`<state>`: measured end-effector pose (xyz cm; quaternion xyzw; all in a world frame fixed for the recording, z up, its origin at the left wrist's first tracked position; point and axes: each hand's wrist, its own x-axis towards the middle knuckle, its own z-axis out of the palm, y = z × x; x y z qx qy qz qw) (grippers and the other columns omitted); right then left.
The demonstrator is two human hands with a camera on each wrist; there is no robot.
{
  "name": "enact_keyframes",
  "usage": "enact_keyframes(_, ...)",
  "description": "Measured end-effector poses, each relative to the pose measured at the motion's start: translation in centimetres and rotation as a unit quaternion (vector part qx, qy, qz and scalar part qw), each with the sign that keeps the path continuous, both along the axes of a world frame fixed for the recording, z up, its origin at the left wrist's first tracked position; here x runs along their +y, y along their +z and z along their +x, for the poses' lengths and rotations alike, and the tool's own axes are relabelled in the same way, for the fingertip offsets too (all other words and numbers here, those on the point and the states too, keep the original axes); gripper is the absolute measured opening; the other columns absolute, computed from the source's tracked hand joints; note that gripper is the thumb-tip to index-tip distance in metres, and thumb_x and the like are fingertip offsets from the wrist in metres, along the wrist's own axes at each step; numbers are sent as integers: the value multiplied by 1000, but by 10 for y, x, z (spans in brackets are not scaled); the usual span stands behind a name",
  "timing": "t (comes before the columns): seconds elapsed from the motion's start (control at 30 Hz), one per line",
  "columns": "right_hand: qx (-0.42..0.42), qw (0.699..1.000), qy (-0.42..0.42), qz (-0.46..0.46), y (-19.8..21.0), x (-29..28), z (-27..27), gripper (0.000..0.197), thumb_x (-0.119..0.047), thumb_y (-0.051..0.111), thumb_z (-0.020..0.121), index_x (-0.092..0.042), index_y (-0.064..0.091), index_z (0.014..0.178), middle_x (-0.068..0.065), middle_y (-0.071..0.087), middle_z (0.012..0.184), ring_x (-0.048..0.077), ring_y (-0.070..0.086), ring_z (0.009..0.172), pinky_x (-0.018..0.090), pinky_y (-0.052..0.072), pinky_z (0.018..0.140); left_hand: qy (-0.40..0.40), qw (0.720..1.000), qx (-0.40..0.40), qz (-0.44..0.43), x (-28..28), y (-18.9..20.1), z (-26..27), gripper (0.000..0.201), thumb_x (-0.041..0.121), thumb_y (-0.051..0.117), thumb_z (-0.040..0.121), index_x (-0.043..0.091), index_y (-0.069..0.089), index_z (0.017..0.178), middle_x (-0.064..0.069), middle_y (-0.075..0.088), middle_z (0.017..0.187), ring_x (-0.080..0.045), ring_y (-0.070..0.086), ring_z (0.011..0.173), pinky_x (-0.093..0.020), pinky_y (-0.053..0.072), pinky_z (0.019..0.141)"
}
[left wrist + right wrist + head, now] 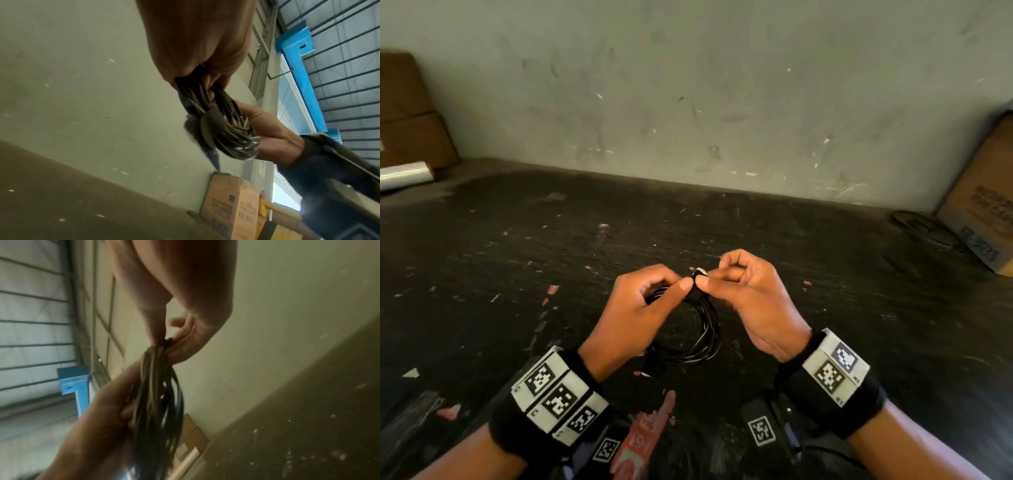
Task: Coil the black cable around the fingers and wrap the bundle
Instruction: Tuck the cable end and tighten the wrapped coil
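Black cable (707, 329) coil hanging below both hands' grip

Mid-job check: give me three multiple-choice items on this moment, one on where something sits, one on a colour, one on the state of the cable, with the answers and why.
1. Where is the brown printed cardboard box?
A. far right, against the wall
B. between the wrists
C. at the far left

2. What colour is the strap around the coiled cable bundle?
A. white
B. black
C. red

3. What state is the cable in?
A. stretched straight on the table
B. lying loose in a heap
C. gathered into loops, held by both hands

Answers:
1. A: the head view shows it at the right edge by the grey wall.
2. B: the band crossing the strands is dark like the cable.
3. C: the left hand grips the loops while the right hand pinches the strap.
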<state>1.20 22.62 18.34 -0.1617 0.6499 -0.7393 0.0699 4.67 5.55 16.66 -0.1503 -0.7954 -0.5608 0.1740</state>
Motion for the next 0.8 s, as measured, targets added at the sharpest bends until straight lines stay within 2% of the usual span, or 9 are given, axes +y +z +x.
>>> enact_keyframes(0.13, -23, 999, -3, 40, -7, 4, -4, 35, -1, 73, 77, -13, 60, 107, 5, 71, 77, 14, 70, 73, 24, 55, 64, -38, 993, -113, 19, -2, -9, -7, 16, 23, 58, 91, 15, 71, 87, 5, 64, 65, -5, 55, 52, -20, 46, 51)
enact_keyframes(0.2, -36, 997, -54, 40, -16, 6, -6, 34, -3, 74, 78, -12, 60, 107, 6, 72, 78, 16, 72, 75, 26, 56, 66, -26, 983, -170, 58, 0, -18, -11, 16, 23, 56, 93, 16, 70, 98, -2, 71, 83, -12, 64, 70, -24, 53, 64)
enact_keyframes(0.27, -70, 992, -99, 29, -28, 11, -10, 31, -3, 73, 80, -11, 59, 106, 8, 72, 81, 17, 73, 77, 27, 57, 67, -1, 958, -260, 119, 2, -32, -12, 20, 28, 55, 93, 15, 68, 102, -11, 73, 94, -20, 68, 85, -30, 54, 74)
enact_keyframes(0.37, -122, 981, -147, 21, -54, 23, -17, 26, -1, 69, 82, -7, 59, 105, 9, 71, 84, 17, 73, 78, 29, 59, 67, 20, 910, -374, 176, -1, -61, -11, 27, 33, 60, 89, 10, 69, 98, -18, 72, 96, -25, 70, 84, -31, 56, 64)
enact_keyframes(0.43, -170, 970, -170, 21, -76, 31, -18, 24, 0, 67, 84, -7, 58, 105, 12, 71, 90, 19, 73, 81, 30, 60, 68, 14, 887, -403, 225, -3, -78, -10, 21, 21, 62, 89, 4, 69, 100, -21, 72, 98, -24, 70, 79, -26, 57, 60)
enact_keyframes(0.5, -213, 960, -182, 22, -101, 39, -19, 22, 2, 65, 85, -7, 58, 103, 16, 69, 96, 22, 71, 84, 30, 60, 67, 25, 875, -414, 249, -3, -95, -13, 17, 4, 60, 89, 0, 67, 103, -22, 72, 98, -22, 71, 80, -23, 59, 63)
enact_keyframes(0.6, -248, 948, -186, 68, -140, 46, -20, 16, 4, 63, 86, -6, 58, 98, 17, 67, 96, 22, 69, 79, 26, 58, 60, 55, 885, -420, 193, -1, -124, -24, 21, -9, 57, 87, -1, 66, 104, -21, 71, 96, -22, 72, 78, -20, 59, 63)
enact_keyframes(0.73, -235, 927, -167, 239, -188, 52, -22, 17, 1, 70, 80, -12, 60, 78, 9, 66, 72, 14, 61, 57, 22, 48, 48, 82, 888, -443, 91, -1, -164, -39, 17, -9, 58, 87, -2, 68, 100, -17, 69, 91, -23, 69, 72, -20, 58, 57)
enact_keyframes(0.8, -222, 914, -149, 305, -201, 53, -23, 22, -1, 74, 76, -17, 59, 71, 5, 65, 64, 10, 59, 51, 23, 47, 50, 94, 885, -453, 56, -2, -178, -44, 14, -9, 62, 84, -2, 68, 94, -17, 67, 89, -24, 68, 69, -22, 59, 57)
